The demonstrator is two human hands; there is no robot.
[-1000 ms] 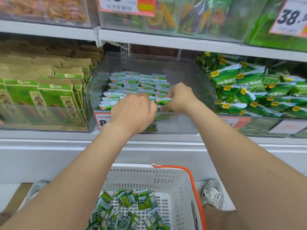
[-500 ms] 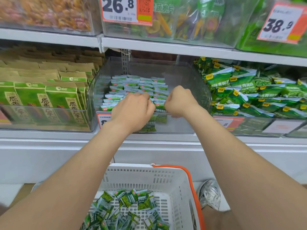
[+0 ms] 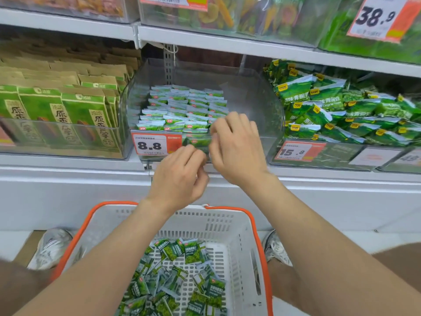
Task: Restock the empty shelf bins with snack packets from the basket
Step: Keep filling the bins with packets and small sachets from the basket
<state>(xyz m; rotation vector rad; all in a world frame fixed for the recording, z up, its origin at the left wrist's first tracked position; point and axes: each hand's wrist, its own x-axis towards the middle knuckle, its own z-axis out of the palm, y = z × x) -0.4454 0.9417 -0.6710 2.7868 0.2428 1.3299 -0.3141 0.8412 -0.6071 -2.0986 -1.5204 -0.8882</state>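
Note:
A clear shelf bin (image 3: 250, 99) in the middle of the shelf holds neat rows of small green snack packets (image 3: 182, 108) on its left side; its right side is bare. My right hand (image 3: 237, 147) hovers at the bin's front edge, fingers bent and apart, with nothing in it. Just below the bin front, in front of the shelf lip, my left hand (image 3: 180, 176) is loosely curled and holds nothing. Below me stands a white basket (image 3: 230, 224) with an orange rim, and several loose green packets (image 3: 177, 274) lie in it.
A price label reading 8.8 (image 3: 149, 145) sits on the bin front. The left bin holds green-and-brown boxes (image 3: 57, 115); the right bin holds larger green bags (image 3: 341, 110). My shoes (image 3: 52, 245) flank the basket. An upper shelf with more bins runs overhead.
Both hands have pulled back out of the bin, the left one lower and nearer to me. The packets they were pressing now stand in the front row.

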